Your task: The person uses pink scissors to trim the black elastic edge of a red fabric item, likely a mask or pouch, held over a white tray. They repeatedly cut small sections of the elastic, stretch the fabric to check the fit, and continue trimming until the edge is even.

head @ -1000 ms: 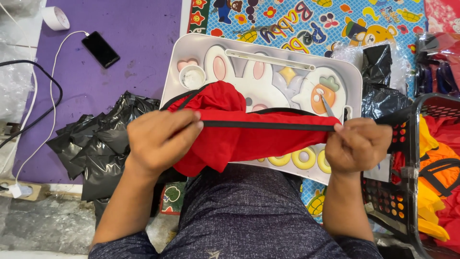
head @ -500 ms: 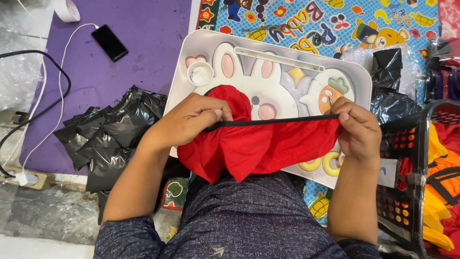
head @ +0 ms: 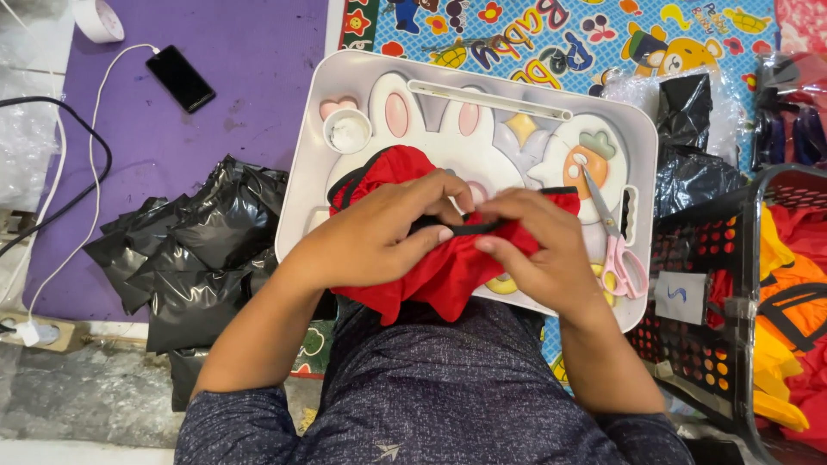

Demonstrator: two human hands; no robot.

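Both hands meet over a white rabbit-patterned tray (head: pixel 345 77): the left hand (head: pixel 379 228) and right hand (head: pixel 534 245) each pinch the black band of a red garment (head: pixel 439 275), bunched together at the tray's near edge. Folding looks half done. Pink scissors (head: pixel 616 245) lie right, black bags (head: pixel 198 250) left.

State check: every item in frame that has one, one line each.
red garment: bunched, gripped by both hands over the tray
left hand: closed on its black band
right hand: pinching the band
scissors: closed, lying on tray
phone: screen dark, cable attached
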